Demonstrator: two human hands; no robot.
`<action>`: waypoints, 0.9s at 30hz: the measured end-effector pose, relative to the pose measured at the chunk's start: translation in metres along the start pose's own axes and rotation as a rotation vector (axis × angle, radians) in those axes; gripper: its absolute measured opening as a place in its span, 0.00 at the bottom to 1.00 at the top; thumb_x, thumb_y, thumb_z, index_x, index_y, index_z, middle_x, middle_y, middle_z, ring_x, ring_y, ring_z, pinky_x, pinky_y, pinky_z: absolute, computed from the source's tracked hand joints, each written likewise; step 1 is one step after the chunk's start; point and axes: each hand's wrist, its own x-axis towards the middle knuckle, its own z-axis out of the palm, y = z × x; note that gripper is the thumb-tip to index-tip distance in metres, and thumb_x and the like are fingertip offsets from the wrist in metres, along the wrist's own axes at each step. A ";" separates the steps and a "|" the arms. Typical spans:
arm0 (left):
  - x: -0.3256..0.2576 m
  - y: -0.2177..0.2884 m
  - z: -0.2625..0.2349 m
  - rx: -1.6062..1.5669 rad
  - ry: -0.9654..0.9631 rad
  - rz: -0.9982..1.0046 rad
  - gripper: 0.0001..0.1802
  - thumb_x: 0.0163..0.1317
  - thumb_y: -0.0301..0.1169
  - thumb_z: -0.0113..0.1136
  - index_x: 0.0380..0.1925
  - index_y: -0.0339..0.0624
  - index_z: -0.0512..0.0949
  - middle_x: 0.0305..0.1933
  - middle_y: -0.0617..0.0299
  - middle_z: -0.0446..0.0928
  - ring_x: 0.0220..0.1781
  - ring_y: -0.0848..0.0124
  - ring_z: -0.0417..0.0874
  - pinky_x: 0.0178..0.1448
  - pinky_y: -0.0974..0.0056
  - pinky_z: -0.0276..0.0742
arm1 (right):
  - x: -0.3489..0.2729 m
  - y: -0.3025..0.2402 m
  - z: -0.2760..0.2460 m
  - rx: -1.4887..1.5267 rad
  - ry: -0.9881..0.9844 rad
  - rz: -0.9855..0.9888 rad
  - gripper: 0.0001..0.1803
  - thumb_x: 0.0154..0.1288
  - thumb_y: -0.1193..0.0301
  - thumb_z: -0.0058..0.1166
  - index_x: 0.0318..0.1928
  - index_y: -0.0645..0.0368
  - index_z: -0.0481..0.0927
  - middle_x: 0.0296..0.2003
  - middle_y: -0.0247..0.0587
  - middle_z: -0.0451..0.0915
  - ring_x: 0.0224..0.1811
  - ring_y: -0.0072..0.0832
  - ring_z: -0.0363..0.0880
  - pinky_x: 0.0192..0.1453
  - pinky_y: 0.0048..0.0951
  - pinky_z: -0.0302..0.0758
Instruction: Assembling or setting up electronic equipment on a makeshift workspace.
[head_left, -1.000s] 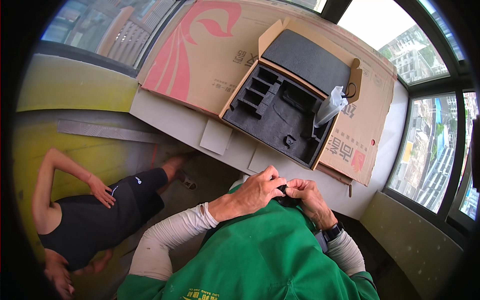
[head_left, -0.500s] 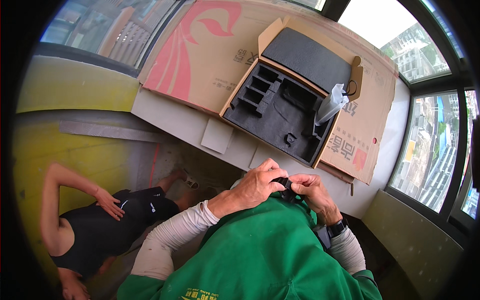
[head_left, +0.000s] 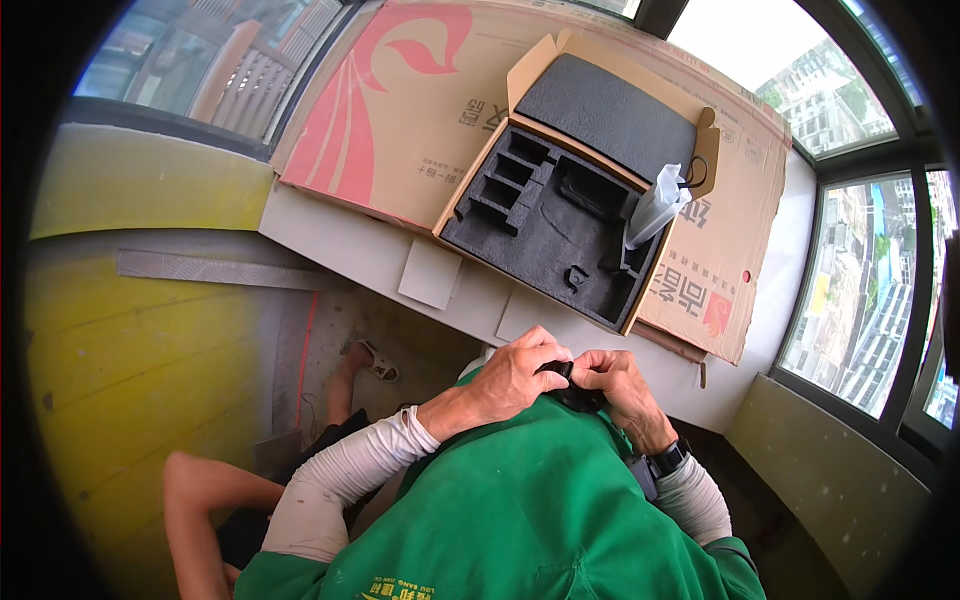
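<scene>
Both my hands are closed together on a small black object held against the chest of my green top. My left hand covers it from the left, with the fingers curled over its top. From the right, my right hand pinches the same object; a dark watch sits on that wrist. Most of the object is hidden by my fingers. Just beyond my hands lies an open cardboard box lined with black foam cut into several compartments. A clear plastic bag stands at its right edge.
The box rests on flattened brown cardboard with a pink-red print, spread over a white ledge under the windows. Another person in dark clothes is on the floor at lower left, one sandalled foot near the ledge. A yellow wall is at left.
The person on the floor has shifted down and toward the lower left edge of view. My hands stay together on the black object, raised slightly toward the ledge.
</scene>
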 end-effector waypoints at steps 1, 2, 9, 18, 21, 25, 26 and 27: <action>0.000 -0.001 -0.002 -0.051 -0.031 -0.081 0.17 0.60 0.25 0.71 0.50 0.38 0.82 0.48 0.55 0.76 0.48 0.60 0.83 0.51 0.58 0.81 | -0.001 -0.001 0.001 -0.011 0.018 0.000 0.09 0.67 0.73 0.64 0.40 0.67 0.88 0.33 0.35 0.87 0.35 0.19 0.80 0.42 0.26 0.77; 0.001 0.001 -0.007 -0.098 -0.062 -0.161 0.17 0.60 0.24 0.71 0.50 0.38 0.83 0.48 0.57 0.77 0.48 0.62 0.83 0.51 0.59 0.81 | -0.001 -0.003 0.004 -0.019 0.033 -0.002 0.09 0.67 0.73 0.64 0.40 0.68 0.88 0.33 0.35 0.87 0.35 0.19 0.80 0.41 0.26 0.77; 0.001 -0.006 0.002 -0.339 -0.072 -0.258 0.18 0.61 0.27 0.72 0.51 0.39 0.85 0.46 0.61 0.77 0.42 0.73 0.81 0.48 0.66 0.80 | -0.005 -0.016 -0.007 -0.473 0.057 -0.163 0.10 0.66 0.72 0.61 0.39 0.69 0.87 0.29 0.36 0.86 0.33 0.19 0.79 0.41 0.27 0.78; -0.009 -0.017 0.005 -0.449 0.013 -0.395 0.16 0.61 0.25 0.72 0.49 0.34 0.85 0.48 0.59 0.80 0.39 0.74 0.86 0.45 0.70 0.81 | -0.013 -0.034 -0.002 -0.580 -0.005 -0.143 0.11 0.64 0.70 0.62 0.36 0.69 0.86 0.26 0.35 0.84 0.30 0.19 0.78 0.38 0.27 0.76; -0.009 -0.013 0.004 -0.504 -0.001 -0.403 0.15 0.63 0.26 0.71 0.49 0.33 0.85 0.45 0.59 0.83 0.37 0.76 0.85 0.41 0.71 0.81 | -0.010 -0.031 -0.006 -0.633 -0.083 -0.123 0.11 0.63 0.70 0.64 0.37 0.68 0.86 0.25 0.35 0.84 0.29 0.20 0.77 0.37 0.27 0.75; -0.008 -0.015 -0.004 -0.525 -0.061 -0.541 0.16 0.67 0.32 0.70 0.49 0.32 0.84 0.36 0.60 0.85 0.33 0.79 0.84 0.36 0.71 0.79 | -0.004 -0.017 -0.003 -0.573 -0.053 -0.129 0.11 0.62 0.70 0.64 0.37 0.68 0.85 0.25 0.35 0.83 0.29 0.20 0.76 0.35 0.28 0.73; -0.009 -0.015 -0.002 -0.507 -0.041 -0.533 0.16 0.67 0.33 0.69 0.48 0.32 0.84 0.35 0.60 0.85 0.32 0.79 0.83 0.36 0.71 0.79 | -0.004 -0.017 0.001 -0.568 -0.037 -0.137 0.10 0.62 0.71 0.64 0.37 0.68 0.85 0.25 0.35 0.82 0.29 0.20 0.75 0.35 0.28 0.72; -0.009 -0.016 0.000 -0.488 -0.020 -0.526 0.17 0.68 0.35 0.69 0.48 0.31 0.84 0.34 0.61 0.85 0.32 0.79 0.83 0.35 0.71 0.78 | -0.002 -0.015 0.003 -0.580 -0.034 -0.157 0.10 0.62 0.71 0.64 0.36 0.67 0.85 0.25 0.35 0.82 0.29 0.20 0.75 0.35 0.29 0.72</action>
